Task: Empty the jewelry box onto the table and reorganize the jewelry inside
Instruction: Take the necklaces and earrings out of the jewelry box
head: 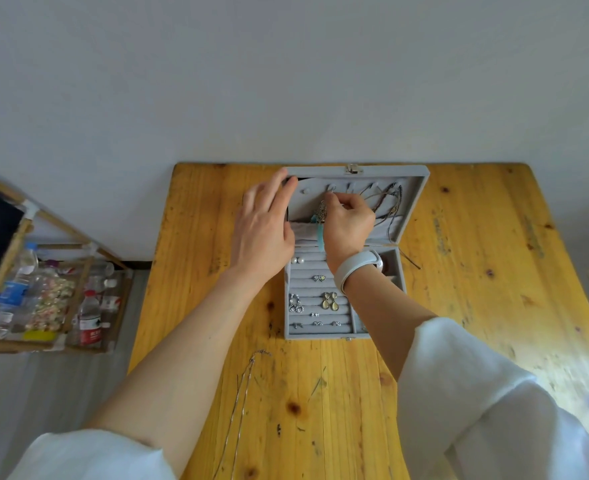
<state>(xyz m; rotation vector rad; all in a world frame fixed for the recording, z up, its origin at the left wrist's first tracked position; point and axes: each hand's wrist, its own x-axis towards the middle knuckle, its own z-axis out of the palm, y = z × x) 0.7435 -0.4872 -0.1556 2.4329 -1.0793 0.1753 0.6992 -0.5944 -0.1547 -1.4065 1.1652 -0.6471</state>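
Jewelry box [345,296]: grey velvet, open at the far middle of the bench [476,306], tray toward the person, lid [414,202] standing up at 12 o'clock against the wall
Left hand [265,223]: fingers straight and relaxed, laid flat against the lid's left edge at about 10 o'clock of the tray, steadying it, gripping nothing
Right hand [346,220]: fingertips pinched on the top of a pendant necklace [321,220] where it hangs from a hook in the lid; a pale wristband [355,268] sits on the wrist
Key relation: the pendant hangs straight below the pinch, its long axis running 12 to 6 o'clock down the lid, a blue drop at its lower end; the right hand is already on it and is the nearer one, so my guess is the move is to lift it up off the hook and out toward 6 o'clock
Other cords [386,199]: several hang on hooks just at 3 o'clock of the right hand and could snag
Tray contents: earrings [330,301] and small studs sit in the ring rolls, so emptying looks barely begun
On the bench: one silver chain [244,386] lies at 7 o'clock of the box, running toward the near edge
Writing: bottles [90,317] on the shelf at 9 o'clock carry red labels, too small to read; no brand shows on the box
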